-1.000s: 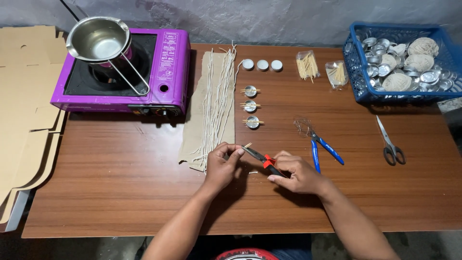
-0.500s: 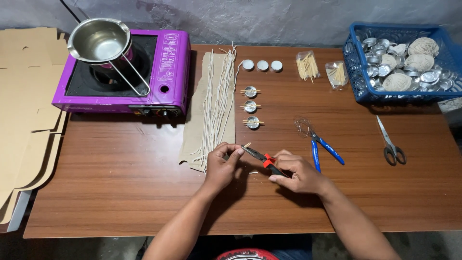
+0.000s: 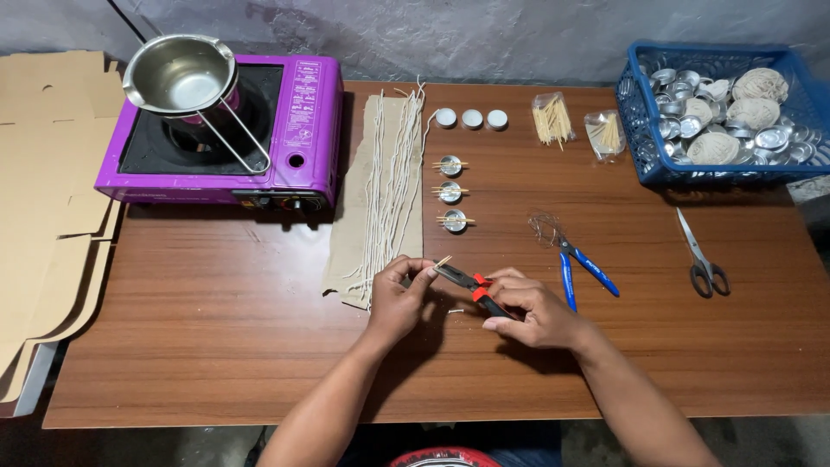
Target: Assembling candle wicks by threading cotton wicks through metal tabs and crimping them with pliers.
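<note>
The right hand (image 3: 529, 309) grips red-handled pliers (image 3: 467, 284), tips pointing to ten o'clock. The left hand (image 3: 399, 297) pinches a small wooden stick (image 3: 443, 260) there.

A brown wood-grain laminate counter (image 3: 216, 346) fills most of the view, its front edge running along the bottom. Behind it stands a rough grey plastered wall (image 3: 484, 35), mottled with darker and paler patches. To the left, flat sheets of tan corrugated cardboard (image 3: 39, 199) lie stacked beside the counter and overhang its edge. Below the front edge a strip of dim grey floor (image 3: 173, 445) shows. The light is even and soft, with faint shadows.
</note>
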